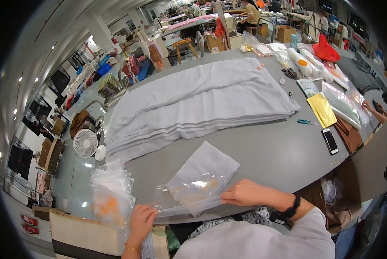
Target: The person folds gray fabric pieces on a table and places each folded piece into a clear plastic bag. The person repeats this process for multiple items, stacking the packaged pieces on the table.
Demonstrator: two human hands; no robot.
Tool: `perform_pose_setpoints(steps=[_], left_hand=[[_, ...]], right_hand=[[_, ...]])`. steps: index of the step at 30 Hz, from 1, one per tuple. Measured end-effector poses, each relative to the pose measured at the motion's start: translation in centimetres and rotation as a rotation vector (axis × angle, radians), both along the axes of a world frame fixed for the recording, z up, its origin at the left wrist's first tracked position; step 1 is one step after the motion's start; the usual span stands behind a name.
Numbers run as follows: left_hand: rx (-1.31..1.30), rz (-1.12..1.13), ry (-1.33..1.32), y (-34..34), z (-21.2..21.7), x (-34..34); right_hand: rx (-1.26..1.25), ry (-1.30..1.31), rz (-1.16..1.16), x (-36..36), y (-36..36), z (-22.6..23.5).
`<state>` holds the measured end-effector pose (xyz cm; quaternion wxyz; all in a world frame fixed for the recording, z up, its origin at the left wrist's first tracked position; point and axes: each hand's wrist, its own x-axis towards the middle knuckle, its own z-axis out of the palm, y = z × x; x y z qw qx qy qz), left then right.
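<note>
Near the table's front edge, my left hand (141,221) pinches one end of a clear plastic bag's (187,208) edge strip. My right hand (246,193) grips the other end, so the strip is stretched between them. A folded white cloth (206,162) lies tilted on the grey table, its near part under or inside the bag; I cannot tell which. The bag has orange print. Left of it, a fanned stack of similar clear bags (112,185) hangs over the table edge beside my left hand. Beyond the folded cloth spreads a wide layered pile of white fabric (193,101).
On the right lie a phone (330,141), a yellow packet (321,109), small teal snips (307,121), plastic rolls (303,62) and a red bag (326,48). A white fan (85,143) stands left of the table. Another person's hand (368,106) reaches in at the far right.
</note>
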<state>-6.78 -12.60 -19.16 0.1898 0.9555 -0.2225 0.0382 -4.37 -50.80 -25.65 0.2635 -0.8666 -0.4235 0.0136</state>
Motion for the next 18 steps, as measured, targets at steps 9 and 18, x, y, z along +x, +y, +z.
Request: perform_pose_setpoints(steps=[9, 18], left_hand=[[0.018, -0.170, 0.347, 2.3, -2.6, 2.6], [0.169, 0.058, -0.678, 9.0, 2.2, 12.5]], right_hand=[[0.025, -0.254, 0.111, 2.8, 3.7, 0.1], [0.100, -0.002, -0.413, 5.8, 3.0, -4.8]])
